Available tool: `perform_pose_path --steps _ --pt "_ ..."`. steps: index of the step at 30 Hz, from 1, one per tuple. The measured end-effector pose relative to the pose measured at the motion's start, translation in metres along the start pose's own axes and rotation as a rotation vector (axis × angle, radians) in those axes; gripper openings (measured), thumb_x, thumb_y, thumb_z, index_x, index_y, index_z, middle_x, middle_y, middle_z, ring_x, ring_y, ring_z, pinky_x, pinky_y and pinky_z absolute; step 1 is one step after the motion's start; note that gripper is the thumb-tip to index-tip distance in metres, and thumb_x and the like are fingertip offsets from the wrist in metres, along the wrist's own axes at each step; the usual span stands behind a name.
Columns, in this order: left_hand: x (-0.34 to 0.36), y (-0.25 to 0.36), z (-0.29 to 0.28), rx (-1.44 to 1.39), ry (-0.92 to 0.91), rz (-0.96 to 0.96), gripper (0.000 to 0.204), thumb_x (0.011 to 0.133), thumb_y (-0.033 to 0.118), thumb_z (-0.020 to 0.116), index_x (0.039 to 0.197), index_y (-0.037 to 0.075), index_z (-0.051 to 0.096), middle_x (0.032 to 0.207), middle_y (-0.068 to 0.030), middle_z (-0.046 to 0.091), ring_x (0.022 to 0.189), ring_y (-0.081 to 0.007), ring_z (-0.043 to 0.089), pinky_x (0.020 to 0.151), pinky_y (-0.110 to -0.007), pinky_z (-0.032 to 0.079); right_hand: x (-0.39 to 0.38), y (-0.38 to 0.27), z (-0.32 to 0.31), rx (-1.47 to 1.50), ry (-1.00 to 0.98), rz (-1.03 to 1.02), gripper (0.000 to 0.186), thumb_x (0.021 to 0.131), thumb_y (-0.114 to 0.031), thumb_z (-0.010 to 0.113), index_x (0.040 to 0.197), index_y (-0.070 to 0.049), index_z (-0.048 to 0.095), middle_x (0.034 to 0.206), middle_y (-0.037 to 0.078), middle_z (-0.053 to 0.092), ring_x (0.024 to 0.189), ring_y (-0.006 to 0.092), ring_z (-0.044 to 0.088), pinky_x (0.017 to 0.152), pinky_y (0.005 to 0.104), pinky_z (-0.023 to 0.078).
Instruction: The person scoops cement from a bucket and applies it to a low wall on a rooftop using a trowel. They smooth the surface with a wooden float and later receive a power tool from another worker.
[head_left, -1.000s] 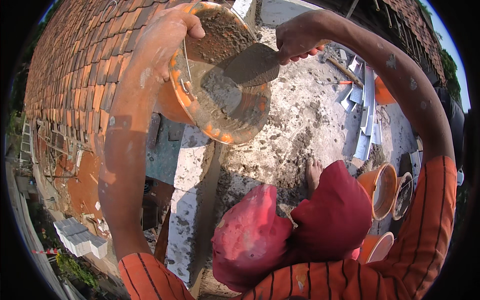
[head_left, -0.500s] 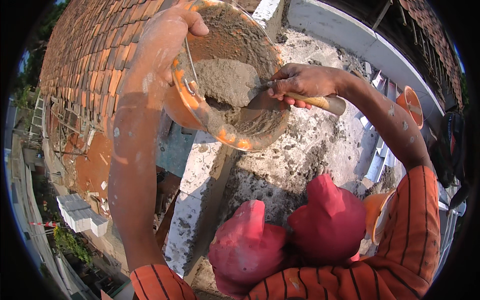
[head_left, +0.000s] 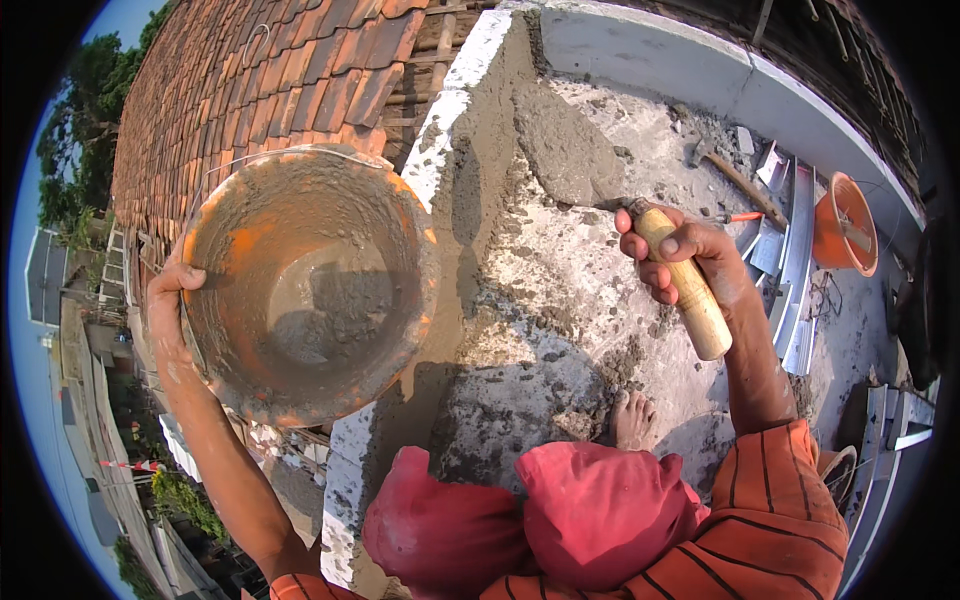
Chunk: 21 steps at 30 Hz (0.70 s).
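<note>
"Head view: where did we have the mortar-coated, wooden-handled trowel (head_left: 585, 172)?"

"Our right hand (head_left: 712, 258) was closed around it, the long axis running forward-left, toward the mortar-smeared white block wall (head_left: 466, 72)."

"Our left hand (head_left: 177, 287)?"

"Gripping the orange round bucket (head_left: 238, 245) just rightward, thumb over its rim, fingers hidden."

Left hand (head_left: 172, 297) (partly) behind bucket (head_left: 243, 243)

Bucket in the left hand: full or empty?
Neither: the bucket has grey mortar at its bottom, smeared orange inner wall showing above.
</note>
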<state>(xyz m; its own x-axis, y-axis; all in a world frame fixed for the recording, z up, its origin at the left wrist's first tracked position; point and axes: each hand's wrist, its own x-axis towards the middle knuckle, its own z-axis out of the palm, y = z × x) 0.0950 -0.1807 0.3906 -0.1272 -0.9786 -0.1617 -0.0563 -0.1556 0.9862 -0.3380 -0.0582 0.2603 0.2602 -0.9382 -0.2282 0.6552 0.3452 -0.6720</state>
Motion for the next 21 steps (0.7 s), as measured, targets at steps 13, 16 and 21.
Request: perform_pose_path --steps 13,16,21 --pt "-0.007 -0.012 -0.015 0.076 0.2 0.014 0.072 0.062 0.011 0.053 0.132 -0.004 0.044 0.114 -0.0191 0.06 0.097 -0.0305 0.063 0.085 -0.04 0.054 0.034 -0.056 -0.145 -0.572 1.176 -0.995 0.04 0.08 -0.011 0.059 0.117 0.001 0.051 0.091 0.005 0.059 0.072 0.0136 0.058 0.066 0.0262 0.049" --pt "-0.003 -0.008 -0.008 0.101 0.17 0.036 0.073 0.062 0.012 0.054 0.132 -0.004 0.045 0.116 -0.0186 0.059 0.098 -0.0306 0.062 0.086 -0.04 0.053 0.094 -0.041 -0.168 -0.765 1.641 -1.061 0.038 0.081 -0.011 0.062 0.115 0.001 0.05 0.09 0.01 0.06 0.076 0.018 0.058 0.07 0.0324 0.049" --pt "0.008 -0.006 0.016 0.111 0.214 0.041 0.072 0.062 0.014 0.056 0.131 -0.002 0.046 0.116 -0.0192 0.059 0.098 -0.0318 0.062 0.086 -0.042 0.053 0.211 0.096 -0.138 -1.172 0.99 -0.641 0.052 0.084 -0.015 0.058 0.13 -0.001 0.04 0.124 0.024 0.052 0.105 0.042 0.056 0.089 0.048 0.048"
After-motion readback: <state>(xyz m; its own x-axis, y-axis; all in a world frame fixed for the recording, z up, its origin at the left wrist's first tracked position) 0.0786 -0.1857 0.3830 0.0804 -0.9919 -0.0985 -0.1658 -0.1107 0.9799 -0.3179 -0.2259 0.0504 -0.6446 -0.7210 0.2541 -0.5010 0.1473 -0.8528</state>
